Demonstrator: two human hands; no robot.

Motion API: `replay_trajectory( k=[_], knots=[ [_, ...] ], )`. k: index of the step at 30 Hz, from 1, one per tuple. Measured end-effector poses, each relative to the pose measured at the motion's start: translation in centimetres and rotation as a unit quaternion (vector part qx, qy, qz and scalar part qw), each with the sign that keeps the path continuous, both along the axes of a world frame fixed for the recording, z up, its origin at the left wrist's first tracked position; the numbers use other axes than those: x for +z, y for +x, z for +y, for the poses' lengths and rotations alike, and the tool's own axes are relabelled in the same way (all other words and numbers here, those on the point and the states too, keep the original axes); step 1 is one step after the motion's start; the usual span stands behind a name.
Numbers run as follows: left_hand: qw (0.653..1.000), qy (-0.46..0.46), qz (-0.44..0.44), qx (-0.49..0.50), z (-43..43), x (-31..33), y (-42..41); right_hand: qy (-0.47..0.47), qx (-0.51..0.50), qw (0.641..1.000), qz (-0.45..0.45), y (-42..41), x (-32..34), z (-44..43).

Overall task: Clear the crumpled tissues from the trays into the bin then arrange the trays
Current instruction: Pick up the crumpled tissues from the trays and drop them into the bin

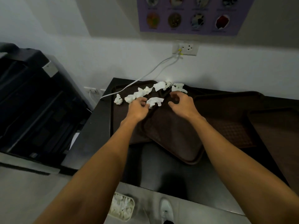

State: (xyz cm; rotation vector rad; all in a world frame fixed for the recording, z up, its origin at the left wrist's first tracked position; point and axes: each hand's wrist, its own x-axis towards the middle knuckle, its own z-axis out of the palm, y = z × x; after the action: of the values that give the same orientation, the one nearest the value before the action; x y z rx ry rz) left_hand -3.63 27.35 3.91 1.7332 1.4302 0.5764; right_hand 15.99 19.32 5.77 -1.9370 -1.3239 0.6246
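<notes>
What I could not make out over the trays

My left hand (pixel 139 106) covered the near edge of one crumpled tissue (pixel 155 101), so I could not tell whether my fingers pinched it or only touched it. The dark trays (pixel 174 136) overlapped, their rims merging in shadow, and the rightmost ran off the right edge. My left forearm hid the bin's (pixel 123 207) left side. The top edge cut off the poster (pixel 191 15), whose captions were too blurred to read, and the bottom edge cut off my shoe (pixel 165 210).
</notes>
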Motion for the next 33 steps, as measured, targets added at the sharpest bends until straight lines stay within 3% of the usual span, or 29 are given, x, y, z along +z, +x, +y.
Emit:
replay_trajectory(
  k=[12, 21, 27, 33],
  knots=[
    [0.981, 0.026, 0.147, -0.127, 7.3, -6.3, 4.5, -0.029, 0.012, 0.999, -0.011, 4.6, -4.4, 2.4],
    [0.993, 0.038, 0.090, -0.073, 7.7, -7.2, 5.5, -0.055, -0.022, 0.998, -0.006, 8.4, -5.5, 5.0],
    [0.998, 0.065, 0.025, -0.005, 8.0, -5.5, 5.1, -0.011, -0.029, 0.996, -0.080, 10.6, -7.8, 9.4],
    [0.997, 0.071, -0.013, 0.022, 7.6, -4.3, 3.6, -0.088, -0.006, 0.989, -0.115, 10.5, -9.9, 13.2]
  ],
)
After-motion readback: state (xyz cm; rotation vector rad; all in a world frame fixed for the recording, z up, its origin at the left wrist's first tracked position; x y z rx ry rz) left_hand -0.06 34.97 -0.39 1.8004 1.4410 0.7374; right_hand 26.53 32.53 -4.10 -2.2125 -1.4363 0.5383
